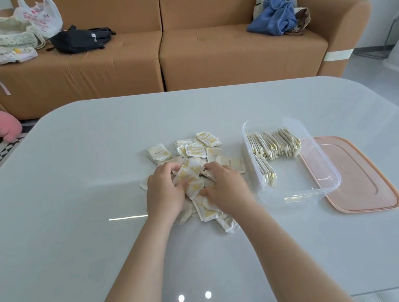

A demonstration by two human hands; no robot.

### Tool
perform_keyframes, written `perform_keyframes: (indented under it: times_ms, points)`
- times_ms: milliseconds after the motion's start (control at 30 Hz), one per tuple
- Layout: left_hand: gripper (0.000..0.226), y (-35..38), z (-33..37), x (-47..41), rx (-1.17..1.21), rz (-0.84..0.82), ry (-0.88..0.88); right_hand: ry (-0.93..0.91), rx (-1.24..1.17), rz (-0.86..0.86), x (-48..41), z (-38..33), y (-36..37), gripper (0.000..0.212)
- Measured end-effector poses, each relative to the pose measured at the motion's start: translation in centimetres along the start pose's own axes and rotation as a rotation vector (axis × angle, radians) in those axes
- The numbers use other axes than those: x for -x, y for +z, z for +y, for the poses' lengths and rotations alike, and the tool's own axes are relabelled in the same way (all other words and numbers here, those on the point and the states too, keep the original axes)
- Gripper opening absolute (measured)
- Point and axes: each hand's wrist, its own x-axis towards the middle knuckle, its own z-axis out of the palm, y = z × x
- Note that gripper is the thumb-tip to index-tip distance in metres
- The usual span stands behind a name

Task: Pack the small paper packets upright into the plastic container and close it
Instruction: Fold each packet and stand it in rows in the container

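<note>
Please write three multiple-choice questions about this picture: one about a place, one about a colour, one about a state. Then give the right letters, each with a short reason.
1. Where does the plastic container stand, as the person sees it?
A. left of the loose packets
B. right of the loose packets
C. on the floor

2. What colour is the lid?
A. blue
B. green
C. pink

3. In what state is the plastic container?
A. closed
B. open and partly filled
C. open and empty

Answers:
1 B: it stands on the table, to the right of the pile.
2 C: the lid at its right side is pale pink.
3 B: the lid is off, and upright packets fill only its far part.
</note>
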Motion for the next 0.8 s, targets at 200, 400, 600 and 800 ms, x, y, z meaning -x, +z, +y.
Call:
perform_keyframes:
  times_ms: [200,400,600,800]
  points:
    - [0.004,-0.8,1.5,1.2,0.235,0.028,-0.135,0.058,-0.205,0.175,0.2,0.0,-1.2,0.030]
    - [0.006,-3.9,3.6,2.2,0.442,0.170,-0.155,0.262,-0.922,0.152,0.6,-1.2,-3.5,0.020]
    - [0.008,-5.4,4.9,3.3,0.579,0.040,-0.150,0.492,-1.537,-0.184,2.0,-1.0,-5.3,0.008]
    - [0.019,-5.0,5.1,3.2,0.869,-0.220,-0.285,0.492,-1.662,-0.294,2.4,-1.2,-6.2,0.008]
